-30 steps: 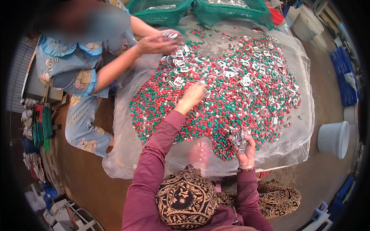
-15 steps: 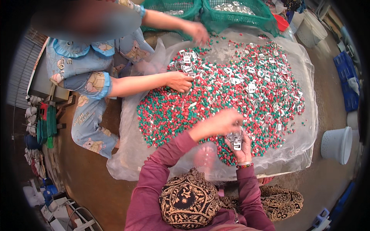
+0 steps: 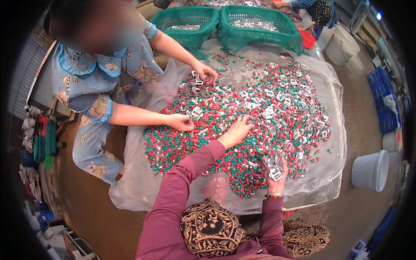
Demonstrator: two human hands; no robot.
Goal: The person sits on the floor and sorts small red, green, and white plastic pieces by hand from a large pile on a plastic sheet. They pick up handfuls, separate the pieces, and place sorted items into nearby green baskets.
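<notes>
A wide heap of small red, green and white pebble-like pieces (image 3: 186,149) is spread over a sheet of pale mesh (image 3: 130,190). Flat silvery metal buckles (image 3: 268,113) lie scattered among them. My right hand (image 3: 277,183), palm up at the near edge of the heap, cradles a cluster of buckles (image 3: 274,167). My left hand (image 3: 236,131) is at the middle of the heap, its fingers bent down onto the pieces. Whatever its fingertips pinch is hidden. Across to the left, a co-worker's two hands (image 3: 181,122) pick over the heap beside more buckles (image 3: 196,112).
Two green mesh baskets (image 3: 260,41) with buckles in them stand behind the heap, a red bowl (image 3: 307,40) beside them. On the right are a white perforated bucket (image 3: 369,171), a pale bucket (image 3: 342,45) and blue crates (image 3: 385,100). Another person works at the far back.
My left hand has moved away from the buckles in my right hand, left and onto the heap. The co-worker's hands have shifted over the heap. The whole view has tilted slightly.
</notes>
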